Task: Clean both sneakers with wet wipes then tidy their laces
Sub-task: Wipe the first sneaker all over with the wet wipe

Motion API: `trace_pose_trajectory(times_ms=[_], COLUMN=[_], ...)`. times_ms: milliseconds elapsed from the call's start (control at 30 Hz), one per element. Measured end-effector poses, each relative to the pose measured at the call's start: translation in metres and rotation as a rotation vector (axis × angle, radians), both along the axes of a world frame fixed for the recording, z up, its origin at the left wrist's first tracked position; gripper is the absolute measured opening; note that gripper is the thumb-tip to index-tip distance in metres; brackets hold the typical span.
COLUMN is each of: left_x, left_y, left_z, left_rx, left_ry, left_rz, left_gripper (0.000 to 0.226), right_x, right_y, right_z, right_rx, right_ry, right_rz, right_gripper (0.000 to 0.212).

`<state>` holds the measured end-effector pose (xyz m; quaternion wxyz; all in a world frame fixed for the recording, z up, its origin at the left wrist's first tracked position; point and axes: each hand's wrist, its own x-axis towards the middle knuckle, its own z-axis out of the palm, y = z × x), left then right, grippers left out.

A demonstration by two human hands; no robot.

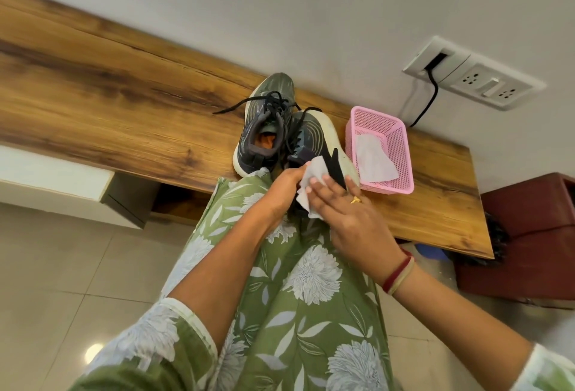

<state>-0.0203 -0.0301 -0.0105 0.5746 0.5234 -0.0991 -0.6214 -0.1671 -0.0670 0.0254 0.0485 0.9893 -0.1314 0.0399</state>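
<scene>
Two dark grey-green sneakers with white soles stand on the wooden shelf (109, 104). The left sneaker (264, 129) sits upright with its black laces loose and spread. The right sneaker (314, 141) is tilted onto its side, sole toward the pink basket. My left hand (286, 186) grips the heel end of the tilted sneaker. My right hand (348, 219) presses a white wet wipe (311, 185) against that heel, fingers spread flat over the wipe.
A pink mesh basket (398, 154) holding a used white wipe (371, 158) stands right of the sneakers. A wall socket plate (473, 74) with a black cable is behind it. A red-brown box (529, 235) sits at right. My green floral clothing fills the foreground.
</scene>
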Motion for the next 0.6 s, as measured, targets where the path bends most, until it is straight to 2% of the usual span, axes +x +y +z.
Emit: trace_pose_trajectory(times_ms=[100,200,333,367,433,533,600], left_x=[0.003,0.003,0.001,0.001,0.001,0.003,0.004], left_y=[0.0,0.001,0.003,0.003,0.003,0.003,0.004], left_z=[0.005,0.002,-0.001,-0.002,-0.003,-0.002,0.001], left_rx=[0.047,0.049,-0.042,-0.051,-0.059,-0.081,-0.094], left_ry=[0.07,0.073,0.151,0.146,0.139,0.181,0.195], left_rz=[0.001,0.002,-0.021,-0.021,-0.009,0.008,0.04], left_gripper=[0.03,0.045,0.03,0.031,0.033,0.032,0.039], right_x=[0.002,-0.003,-0.007,-0.009,-0.012,-0.017,-0.019], right_y=[0.013,0.01,0.017,0.022,0.028,0.034,0.033], right_z=[-0.004,0.002,0.012,0.017,0.028,0.043,0.052], right_rx=[0.002,0.005,0.108,0.174,0.457,1.06,1.172], right_ry=[0.073,0.167,0.209,0.191,0.127,-0.056,-0.25], right_rz=[0.098,0.135,0.141,0.064,-0.18,-0.52,-0.627], right_gripper=[0.058,0.057,0.049,0.047,0.044,0.039,0.041])
